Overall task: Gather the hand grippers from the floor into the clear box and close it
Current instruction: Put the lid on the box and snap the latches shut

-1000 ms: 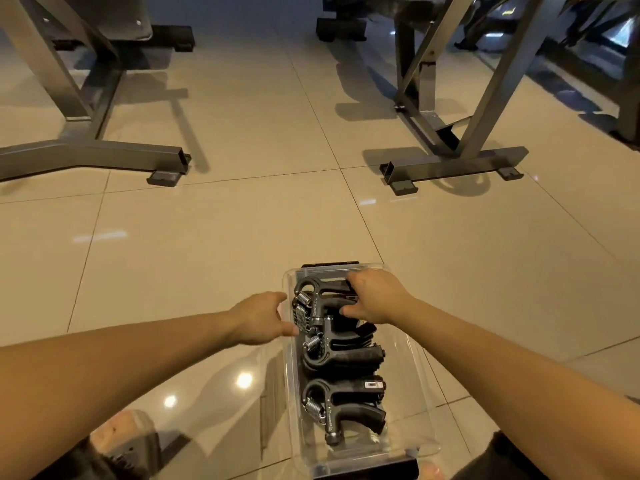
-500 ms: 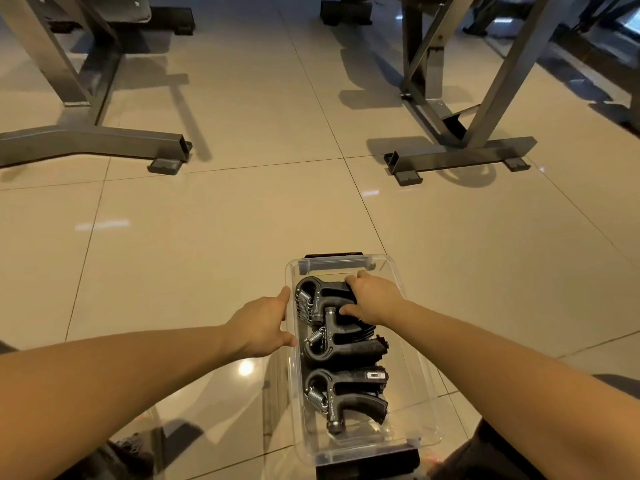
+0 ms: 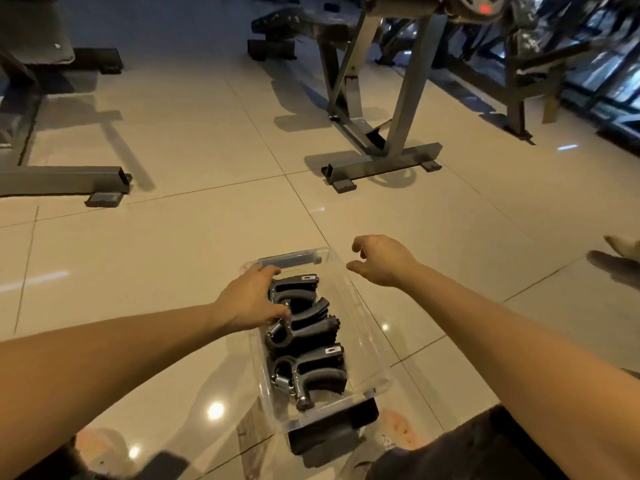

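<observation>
A person's 2 bare arms reached down over a glossy beige tiled floor [image 3: 173, 271]. A clear rectangular plastic box [image 3: 372, 344] sat on the floor near the person, lid off, with black clip latches at its near and far ends. Inside lay several dark grey hand grippers with metal springs [image 3: 308, 368], packed in a row from near to far.

The right hand [image 3: 382, 259] had left the box since 0.5 s earlier, when it was pressing down on the far grippers. It now hung in the air just right of the box's far corner, empty, fingers loosely curled and apart. The left hand [image 3: 251, 301], which had been gripping the outside of the left wall, had moved over the rim, its fingers spread and resting on the far grippers and the far left edge, pinching nothing that could be made out.

No gripper was visible on the floor around the box, so gathering looked finished and closing seemed to be the remaining step. No lid could be made out for certain. The view had also tilted up, showing more grey steel gym bench frames [image 3: 381, 164] at the far side.
</observation>
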### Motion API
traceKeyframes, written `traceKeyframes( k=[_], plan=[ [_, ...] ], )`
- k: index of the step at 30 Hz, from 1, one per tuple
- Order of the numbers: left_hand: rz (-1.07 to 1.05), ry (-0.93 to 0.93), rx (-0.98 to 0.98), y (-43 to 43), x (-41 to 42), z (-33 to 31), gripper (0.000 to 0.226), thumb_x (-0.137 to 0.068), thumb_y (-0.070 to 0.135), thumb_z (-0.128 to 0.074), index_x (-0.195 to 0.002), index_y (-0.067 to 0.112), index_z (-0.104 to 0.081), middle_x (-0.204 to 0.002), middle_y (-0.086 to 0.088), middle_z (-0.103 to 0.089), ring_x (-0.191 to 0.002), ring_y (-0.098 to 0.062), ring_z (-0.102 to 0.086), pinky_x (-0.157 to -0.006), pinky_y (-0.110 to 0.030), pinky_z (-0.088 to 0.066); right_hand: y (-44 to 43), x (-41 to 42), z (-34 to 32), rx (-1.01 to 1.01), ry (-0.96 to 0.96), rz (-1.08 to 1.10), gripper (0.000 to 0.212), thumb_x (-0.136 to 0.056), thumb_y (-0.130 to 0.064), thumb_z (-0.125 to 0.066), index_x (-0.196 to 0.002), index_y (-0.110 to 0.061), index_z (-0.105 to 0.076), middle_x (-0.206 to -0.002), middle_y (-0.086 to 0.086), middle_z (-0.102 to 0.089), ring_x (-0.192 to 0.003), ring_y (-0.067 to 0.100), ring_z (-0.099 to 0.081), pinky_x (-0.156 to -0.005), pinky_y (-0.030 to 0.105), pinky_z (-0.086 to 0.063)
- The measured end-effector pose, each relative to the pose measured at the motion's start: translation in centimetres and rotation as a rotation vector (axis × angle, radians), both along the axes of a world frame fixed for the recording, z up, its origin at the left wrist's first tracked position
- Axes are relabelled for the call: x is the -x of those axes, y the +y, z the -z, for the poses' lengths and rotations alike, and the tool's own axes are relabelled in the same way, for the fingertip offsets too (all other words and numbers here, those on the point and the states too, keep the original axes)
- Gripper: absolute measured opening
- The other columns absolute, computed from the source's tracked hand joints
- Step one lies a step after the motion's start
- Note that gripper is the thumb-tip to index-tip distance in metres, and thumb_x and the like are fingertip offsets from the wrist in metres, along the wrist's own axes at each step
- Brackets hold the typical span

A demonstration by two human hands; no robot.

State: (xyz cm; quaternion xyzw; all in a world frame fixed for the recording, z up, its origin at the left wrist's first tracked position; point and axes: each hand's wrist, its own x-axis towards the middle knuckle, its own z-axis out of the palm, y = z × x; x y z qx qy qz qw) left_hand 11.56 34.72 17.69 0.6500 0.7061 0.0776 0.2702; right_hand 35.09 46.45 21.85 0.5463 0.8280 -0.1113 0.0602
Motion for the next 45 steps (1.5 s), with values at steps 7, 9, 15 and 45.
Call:
traceKeyframes(
  k=[7,9,15,45],
  plan=[
    [0.304,-0.022,0.025,0.5,-9.7,-6.5,0.054,-0.081,0.046,-0.077,-0.125,0.017,-0.063,-0.121,-0.001,-0.067,-0.102,-0.016,-0.064,-0.089,-0.032,-0.055,-7.5,-13.9,-6.4,-0.036,0.036,0.297,0.041,-0.092,-0.041,-0.069,-0.122,-0.014,-0.064,-0.116,0.004,-0.067,-0.097,0.02,-0.06,-0.08,0.033,-0.051],
    [0.378,-0.07,0.04,0.0,-13.5,-8.3,0.048,-0.084,0.043,-0.077,-0.121,0.016,-0.065,-0.117,0.0,-0.066,-0.099,-0.016,-0.063,-0.088,-0.032,-0.055,-9.2,-17.1,-8.3,-0.035,0.065,0.401,0.039,-0.09,-0.041,-0.071,-0.118,-0.014,-0.066,-0.112,0.004,-0.067,-0.096,0.021,-0.061,-0.081,0.035,-0.053],
    [0.465,-0.232,0.036,-3.7,-22.5,-6.5,0.046,-0.085,0.038,-0.078,-0.122,0.013,-0.066,-0.114,-0.003,-0.067,-0.097,-0.018,-0.065,-0.09,-0.035,-0.055,-15.0,-23.3,-10.4,-0.003,0.134,0.637,0.029,-0.09,-0.032,-0.072,-0.102,-0.005,-0.071,-0.09,0.01,-0.073,-0.085,0.025,-0.071,-0.078,0.041,-0.059],
    [0.23,-0.55,0.769,-10.2,-38.9,18.1,0.085,-0.082,0.004,-0.077,-0.153,0.02,-0.033,-0.124,-0.005,-0.061,-0.105,-0.023,-0.061,-0.077,-0.03,-0.054,-29.7,-33.9,21.6,0.282,0.097,1.17,0.013,-0.087,-0.024,-0.065,-0.093,-0.017,-0.057,-0.089,0.001,-0.063,-0.075,0.018,-0.059,-0.059,0.031,-0.047]
  ],
)
